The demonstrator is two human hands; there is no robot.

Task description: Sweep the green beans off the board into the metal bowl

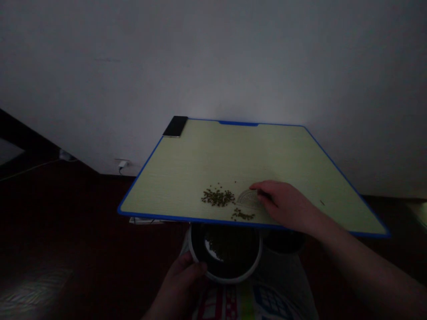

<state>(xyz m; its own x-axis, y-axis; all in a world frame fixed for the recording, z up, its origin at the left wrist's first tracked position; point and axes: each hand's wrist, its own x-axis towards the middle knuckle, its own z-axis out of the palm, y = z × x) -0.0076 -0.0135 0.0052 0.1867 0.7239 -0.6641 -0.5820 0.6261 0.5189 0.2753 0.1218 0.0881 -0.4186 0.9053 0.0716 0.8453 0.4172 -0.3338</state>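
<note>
My left hand (pixel 185 278) grips the rim of a round bowl (pixel 233 280), its thumb over the edge. The bowl sits just below the front edge of the table, with a mass of small dark greenish pieces inside. On the tabletop my right hand (pixel 282 202) is closed on a clear protractor (pixel 248 195), whose curved side points left. A loose pile of small greenish-brown beans or seeds (pixel 218 197) lies left of the protractor. Nearer the front edge is a smaller strip of the same pieces (pixel 243 215).
The pale table (pixel 233 151) has a blue rim and stands against a white wall. A dark phone (pixel 175 126) lies at its far left corner. One thin brown bit (pixel 322 202) lies at right. Under the front edge is another dark round container (pixel 285 241). A white plug (pixel 123 164) is at the wall.
</note>
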